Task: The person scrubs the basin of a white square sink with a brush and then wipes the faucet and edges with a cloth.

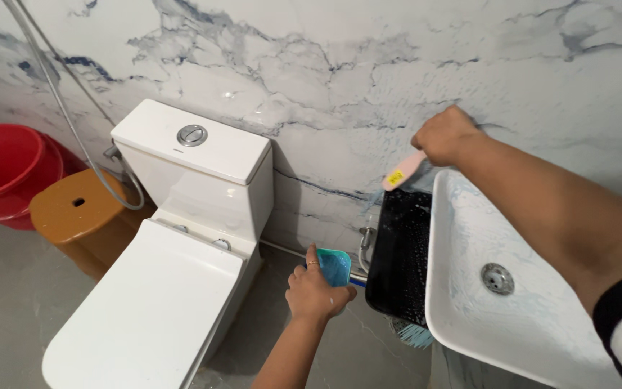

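My right hand (444,135) is raised against the marble wall (340,72), closed around a pink brush handle (404,171) with a yellow sticker. It is above the back edge of the white wash basin (469,288). My left hand (314,288) is lower, between the toilet and the basin, and grips a small teal container (334,265). A black soapy countertop (401,252) lies beside the basin, just right of my left hand.
A white toilet (174,238) with shut lid stands at the left. Behind it are a brown stool (80,216) and a red tub (5,169). A hose (59,108) hangs along the wall. A blue brush head (412,335) shows under the countertop. The floor is grey.
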